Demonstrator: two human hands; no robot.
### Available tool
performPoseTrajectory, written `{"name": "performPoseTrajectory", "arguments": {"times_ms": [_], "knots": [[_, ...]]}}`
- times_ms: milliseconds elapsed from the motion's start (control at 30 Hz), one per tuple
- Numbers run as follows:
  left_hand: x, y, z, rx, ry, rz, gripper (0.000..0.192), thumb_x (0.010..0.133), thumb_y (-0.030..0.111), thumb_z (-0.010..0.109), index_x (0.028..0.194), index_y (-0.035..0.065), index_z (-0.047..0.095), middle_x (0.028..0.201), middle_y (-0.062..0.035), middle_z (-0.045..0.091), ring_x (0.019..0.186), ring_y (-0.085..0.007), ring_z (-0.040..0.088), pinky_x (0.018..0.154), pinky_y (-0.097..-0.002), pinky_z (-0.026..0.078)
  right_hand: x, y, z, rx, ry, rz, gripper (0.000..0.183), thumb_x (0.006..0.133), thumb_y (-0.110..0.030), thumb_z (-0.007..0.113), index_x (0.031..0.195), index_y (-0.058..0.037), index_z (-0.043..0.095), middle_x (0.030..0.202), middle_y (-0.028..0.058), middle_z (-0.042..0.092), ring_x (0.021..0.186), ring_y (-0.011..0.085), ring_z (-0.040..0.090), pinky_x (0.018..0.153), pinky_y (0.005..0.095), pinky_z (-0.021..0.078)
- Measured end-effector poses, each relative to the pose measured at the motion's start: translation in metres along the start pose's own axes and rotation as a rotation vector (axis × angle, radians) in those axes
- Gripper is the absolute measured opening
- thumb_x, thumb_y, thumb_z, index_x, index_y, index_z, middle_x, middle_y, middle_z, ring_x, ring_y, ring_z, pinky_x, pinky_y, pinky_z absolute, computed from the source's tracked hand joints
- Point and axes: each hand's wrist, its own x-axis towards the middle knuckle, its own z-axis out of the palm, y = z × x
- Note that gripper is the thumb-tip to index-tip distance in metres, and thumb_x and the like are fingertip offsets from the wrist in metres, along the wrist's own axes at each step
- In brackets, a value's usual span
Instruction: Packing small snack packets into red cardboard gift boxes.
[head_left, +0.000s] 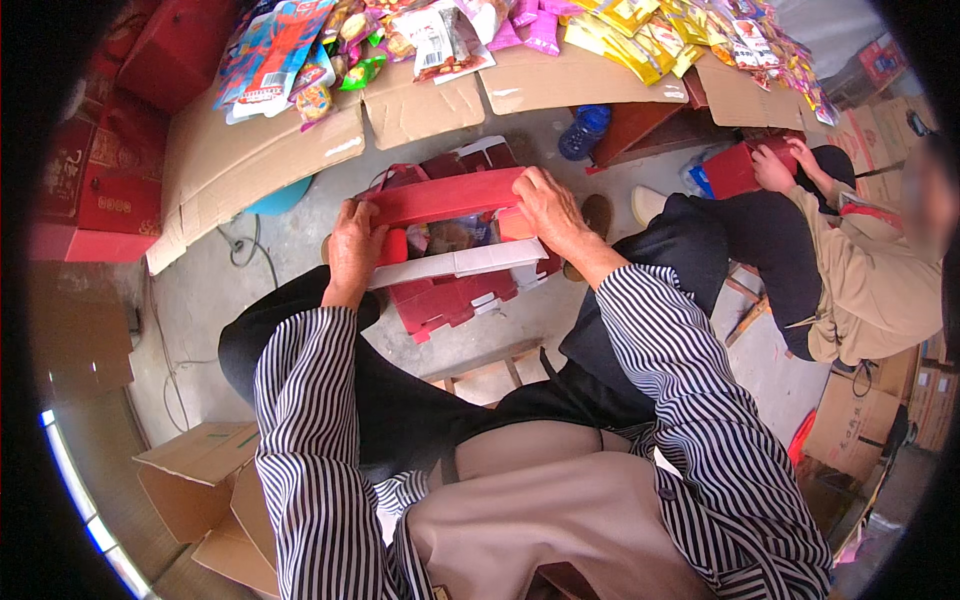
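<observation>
A red cardboard box stands open between my knees. My left hand grips its left end, fingers over the far red flap and thumb at the corner. At the other end, my right hand holds the right corner of the same flap. The near flap shows its pale inner side and slants towards me. Small packets lie inside, too shaded to tell apart. Dark red die-cut cardboard with notched edges lies under and around the box.
Snack packets cover a cardboard-lined table ahead. Red boxes are stacked left; an open carton stands lower left. A blue bottle is under the table. At right, a seated co-worker holds a red box.
</observation>
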Motion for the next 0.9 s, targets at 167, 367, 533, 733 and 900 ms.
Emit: {"name": "performPoseTrajectory", "arguments": {"times_ms": [167,367,533,733,900], "knots": [[-0.002,0.001,0.002,-0.001,-0.006,-0.008,0.029,0.077,0.008,0.075,0.103,0.004,0.061,0.106,-0.017,0.058,0.096,-0.0387,0.062,0.08,-0.0449,0.054,-0.002,0.002,0.006,-0.046,-0.029,0.018,0.014,0.084,-0.001,0.059,0.097,-0.0036,0.053,0.103,0.0157,0.054,0.097,0.0362,0.059,0.08,0.0459,0.0524],[-0.002,-0.002,0.0,-0.017,-0.012,0.0,0.029,0.077,0.004,0.073,0.102,0.0029,0.059,0.106,-0.0175,0.057,0.097,-0.0392,0.061,0.08,-0.0457,0.053,-0.005,0.009,0.004,0.227,-0.076,0.062,0.018,0.087,0.0,0.058,0.102,-0.0051,0.051,0.103,0.017,0.052,0.095,0.0418,0.06,0.079,0.0496,0.0522],[-0.002,-0.003,0.002,-0.063,0.001,-0.002,0.029,0.077,0.003,0.073,0.103,0.0028,0.059,0.107,-0.0178,0.057,0.097,-0.0393,0.061,0.081,-0.0461,0.053,-0.008,0.005,-0.002,0.145,-0.054,0.125,0.021,0.086,-0.001,0.065,0.104,-0.0043,0.054,0.106,0.014,0.055,0.098,0.0387,0.061,0.08,0.0464,0.0524],[-0.005,0.003,0.001,-0.019,0.014,0.003,0.03,0.077,0.004,0.074,0.103,0.0036,0.059,0.108,-0.0172,0.057,0.1,-0.0385,0.06,0.083,-0.0461,0.052,-0.006,0.005,0.001,0.027,-0.047,0.086,0.02,0.085,-0.003,0.065,0.101,-0.004,0.052,0.102,0.0136,0.055,0.095,0.0378,0.061,0.078,0.0467,0.0522],[-0.001,0.013,0.003,-0.003,0.01,-0.016,0.03,0.075,0.002,0.074,0.101,0.0033,0.058,0.105,-0.0169,0.055,0.102,-0.0384,0.058,0.086,-0.0464,0.051,-0.006,0.013,0.011,-0.083,0.011,0.06,0.021,0.084,-0.003,0.066,0.097,-0.0042,0.049,0.097,0.0151,0.054,0.091,0.0383,0.061,0.075,0.0479,0.0514]]}}
